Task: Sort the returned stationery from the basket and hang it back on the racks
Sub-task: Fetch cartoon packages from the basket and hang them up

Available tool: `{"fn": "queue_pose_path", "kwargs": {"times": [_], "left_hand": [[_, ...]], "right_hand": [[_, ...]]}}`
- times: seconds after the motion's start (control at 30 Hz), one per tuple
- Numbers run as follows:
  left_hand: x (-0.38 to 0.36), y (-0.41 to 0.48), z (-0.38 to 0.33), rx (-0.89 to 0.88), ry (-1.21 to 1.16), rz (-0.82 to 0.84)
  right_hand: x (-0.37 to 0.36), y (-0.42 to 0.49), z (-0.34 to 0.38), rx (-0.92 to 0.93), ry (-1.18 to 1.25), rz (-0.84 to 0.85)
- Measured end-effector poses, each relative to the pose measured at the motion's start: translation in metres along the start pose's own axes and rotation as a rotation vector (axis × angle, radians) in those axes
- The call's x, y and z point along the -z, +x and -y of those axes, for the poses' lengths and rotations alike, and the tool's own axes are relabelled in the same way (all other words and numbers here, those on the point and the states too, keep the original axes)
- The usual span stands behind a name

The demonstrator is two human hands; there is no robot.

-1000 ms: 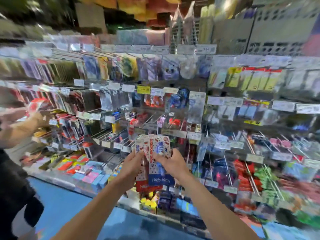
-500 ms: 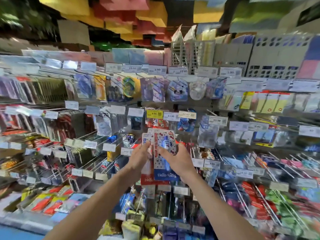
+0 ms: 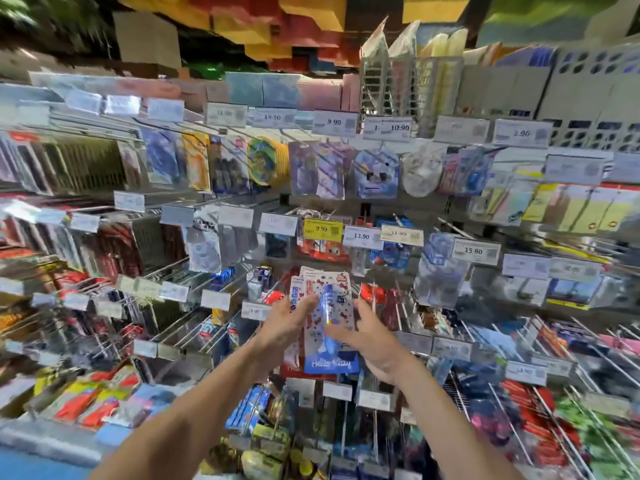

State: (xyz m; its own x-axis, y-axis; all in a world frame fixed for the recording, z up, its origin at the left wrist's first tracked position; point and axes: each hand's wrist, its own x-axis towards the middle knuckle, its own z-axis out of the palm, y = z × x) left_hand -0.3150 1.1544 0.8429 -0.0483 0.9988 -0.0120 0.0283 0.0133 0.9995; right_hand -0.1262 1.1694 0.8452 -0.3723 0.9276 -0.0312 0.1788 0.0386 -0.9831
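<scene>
Amid pegs [image 3: 180, 263], left hand [image 3: 287, 323], right hand [image 3: 375, 346] grip packs [image 3: 331, 363].

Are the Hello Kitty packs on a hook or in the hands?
In the hands. The left hand and right hand hold the white, red-spotted Hello Kitty card packs upright before the rack hooks.

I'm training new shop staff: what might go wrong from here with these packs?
The left hand and right hand hold several overlapping Hello Kitty packs; one might slip out. Neighbouring prices differ: the yellow price tag reads 9.99, the white tag beside it 13.90, so mis-hanging seems easy.
</scene>
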Motion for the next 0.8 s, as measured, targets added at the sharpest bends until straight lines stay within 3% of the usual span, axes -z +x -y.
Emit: {"fn": "queue_pose_path", "kwargs": {"times": [0.13,0.33,0.47,0.6,0.8], "left_hand": [[-0.004,0.018,-0.012,-0.048,0.022,-0.086],[0.054,0.058,0.015,-0.087,0.274,-0.272],[0.092,0.082,0.036,-0.189,0.633,-0.185],[0.111,0.091,0.021,-0.139,0.89,0.036],[0.113,0.094,-0.037,-0.18,1.117,0.053]], "right_hand": [[0.013,0.044,-0.025,-0.06,0.095,0.11],[0.015,0.074,-0.014,-0.058,0.235,0.052],[0.024,0.094,-0.02,-0.14,0.121,-0.041],[0.025,0.111,-0.024,-0.101,-0.043,-0.12],[0.012,0.138,-0.005,0.032,-0.24,-0.111]]}}
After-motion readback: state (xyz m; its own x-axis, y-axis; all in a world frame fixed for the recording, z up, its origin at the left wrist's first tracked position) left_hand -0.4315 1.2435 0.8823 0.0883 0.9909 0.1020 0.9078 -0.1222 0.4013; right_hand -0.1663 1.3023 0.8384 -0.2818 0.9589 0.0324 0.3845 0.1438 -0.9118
